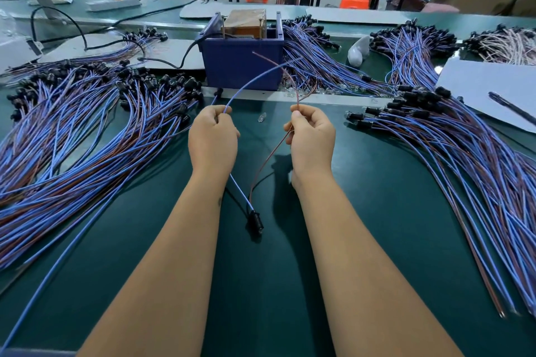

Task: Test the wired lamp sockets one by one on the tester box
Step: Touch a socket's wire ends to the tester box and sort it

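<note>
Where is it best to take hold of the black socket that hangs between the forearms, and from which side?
Grip the black socket round its cylindrical body, coming from below or the side: its blue wire and brown wire leave its top, toward the left hand and right hand.

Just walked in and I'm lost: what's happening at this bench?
A person is testing a wired socket. The left hand pinches its blue wire, the right hand its reddish-brown wire, both ends raised toward the dark blue tester box. The small black lamp socket lies on the green table.
</note>
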Motion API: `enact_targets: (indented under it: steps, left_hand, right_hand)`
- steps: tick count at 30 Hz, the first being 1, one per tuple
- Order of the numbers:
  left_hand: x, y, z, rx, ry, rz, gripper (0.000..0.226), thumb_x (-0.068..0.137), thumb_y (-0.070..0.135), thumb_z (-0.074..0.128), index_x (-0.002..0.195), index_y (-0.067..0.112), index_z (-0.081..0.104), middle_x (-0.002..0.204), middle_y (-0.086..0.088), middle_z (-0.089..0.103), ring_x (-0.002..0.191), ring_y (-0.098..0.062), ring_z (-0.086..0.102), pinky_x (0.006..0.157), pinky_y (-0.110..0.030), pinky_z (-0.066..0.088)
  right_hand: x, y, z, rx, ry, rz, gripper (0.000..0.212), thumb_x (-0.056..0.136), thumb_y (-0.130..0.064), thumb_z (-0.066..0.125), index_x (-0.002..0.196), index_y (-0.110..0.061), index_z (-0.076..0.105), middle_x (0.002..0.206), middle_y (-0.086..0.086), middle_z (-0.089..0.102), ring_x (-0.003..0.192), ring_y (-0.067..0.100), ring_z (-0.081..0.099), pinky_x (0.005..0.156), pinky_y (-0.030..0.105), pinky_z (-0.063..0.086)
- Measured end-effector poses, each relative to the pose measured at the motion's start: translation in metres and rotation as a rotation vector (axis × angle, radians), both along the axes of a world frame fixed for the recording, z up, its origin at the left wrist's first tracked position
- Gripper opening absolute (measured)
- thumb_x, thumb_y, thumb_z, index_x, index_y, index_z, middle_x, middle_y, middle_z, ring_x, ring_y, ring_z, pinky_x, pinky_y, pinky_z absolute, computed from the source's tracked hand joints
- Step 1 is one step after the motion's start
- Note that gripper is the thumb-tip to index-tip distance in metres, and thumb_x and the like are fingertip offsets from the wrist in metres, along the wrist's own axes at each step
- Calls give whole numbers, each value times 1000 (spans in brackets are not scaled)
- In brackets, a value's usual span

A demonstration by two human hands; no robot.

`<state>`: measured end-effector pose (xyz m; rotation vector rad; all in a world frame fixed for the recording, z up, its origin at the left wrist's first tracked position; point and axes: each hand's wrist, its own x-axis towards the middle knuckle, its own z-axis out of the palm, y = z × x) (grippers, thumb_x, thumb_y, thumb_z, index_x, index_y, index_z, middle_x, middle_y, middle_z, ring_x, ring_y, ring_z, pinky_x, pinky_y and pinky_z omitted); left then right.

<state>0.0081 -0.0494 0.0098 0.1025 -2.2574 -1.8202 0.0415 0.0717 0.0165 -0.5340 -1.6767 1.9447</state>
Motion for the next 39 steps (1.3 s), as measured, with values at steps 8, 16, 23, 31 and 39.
enact_targets:
  steps: [8, 16, 23, 31, 39]
  left_hand:
    - [-5, -4, 1, 204, 0, 51, 22, 96, 13, 38, 100, 27, 55, 53, 8, 63, 44, -10, 32, 46, -24, 30]
    - [-6, -2, 2, 267, 18, 123, 18, 101, 14, 38, 110, 15, 54, 54, 6, 66, 33, -6, 34, 36, -16, 29]
    - [-4, -2, 9, 429, 98, 218, 15, 100, 9, 38, 103, 15, 52, 55, 3, 65, 35, -8, 32, 38, -18, 29]
    - [-2, -3, 11, 512, 118, 230, 14, 100, 7, 38, 99, 14, 51, 60, -3, 64, 37, -8, 32, 40, -17, 29]
    - [-6, -2, 8, 499, 73, 183, 14, 100, 7, 38, 97, 15, 49, 59, -2, 64, 37, -9, 29, 39, -19, 28]
  right_hand:
    - [0, 0, 0, -38, 13, -18, 14, 97, -7, 50, 95, -16, 61, 65, -1, 58, 65, 13, 50, 67, 30, 42]
    - [-4, 0, -2, -16, -5, -15, 12, 97, -10, 52, 93, -18, 60, 62, -6, 61, 62, 13, 51, 63, 29, 43]
    - [-9, -2, -5, 143, -94, 7, 13, 96, -14, 54, 87, -22, 58, 66, -6, 65, 63, 13, 55, 74, 38, 53]
    - [-10, -3, -7, 172, -95, 10, 20, 94, -13, 55, 80, -27, 56, 64, -7, 65, 69, 12, 62, 75, 42, 56]
    - [-14, -3, -9, 212, -101, 19, 17, 93, -17, 58, 81, -28, 58, 65, -7, 67, 66, 10, 62, 75, 41, 56]
